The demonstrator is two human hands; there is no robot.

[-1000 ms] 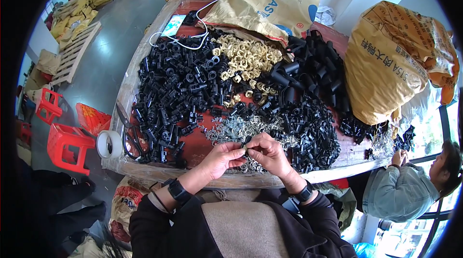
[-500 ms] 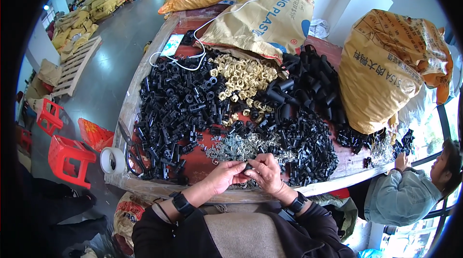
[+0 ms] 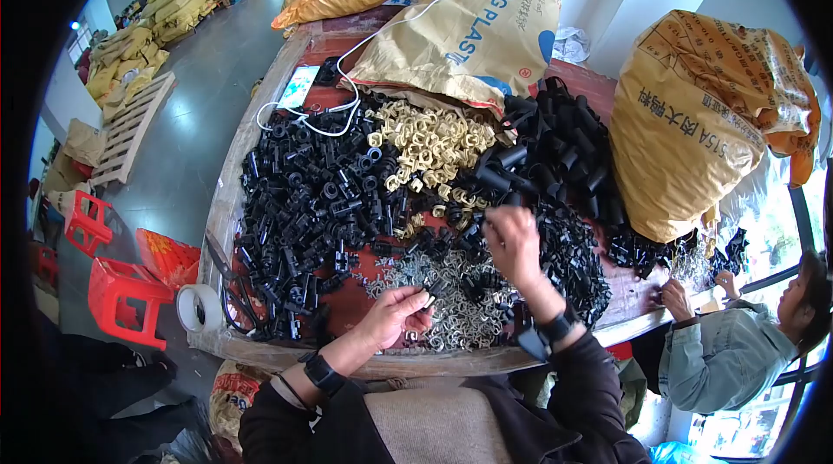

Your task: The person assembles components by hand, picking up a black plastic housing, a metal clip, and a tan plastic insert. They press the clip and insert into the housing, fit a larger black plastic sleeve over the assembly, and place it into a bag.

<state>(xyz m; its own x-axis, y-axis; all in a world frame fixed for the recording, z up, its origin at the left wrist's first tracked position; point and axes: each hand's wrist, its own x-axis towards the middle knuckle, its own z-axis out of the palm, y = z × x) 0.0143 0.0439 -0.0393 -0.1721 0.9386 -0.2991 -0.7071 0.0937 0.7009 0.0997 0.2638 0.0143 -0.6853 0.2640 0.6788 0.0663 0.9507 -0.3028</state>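
Note:
My left hand (image 3: 401,312) is closed in a pinch above the near edge of the table, with a small black plastic part (image 3: 431,288) between thumb and fingers. My right hand (image 3: 516,243) is over the heaps on the right side, and its fingers are smeared by motion, so what they hold is unclear. Beneath and between the hands lies a spread of small silvery metal clips (image 3: 468,312). Beyond it sit a pile of brass-coloured nut-like pieces (image 3: 429,139), black fittings (image 3: 304,204) on the left, short black tubes (image 3: 564,143) and smaller black parts (image 3: 568,260) on the right.
Large woven sacks (image 3: 460,30) stand along the table's far side, another sack (image 3: 685,126) at the right. A phone (image 3: 299,87) with a white cable lies at the far left. Scissors (image 3: 227,269) and a tape roll (image 3: 200,309) are at the left edge. A co-worker (image 3: 724,347) sits at the right.
My right hand has left the left hand and moved forward and right over the black parts. My left hand stays near its place, still pinching the small black part.

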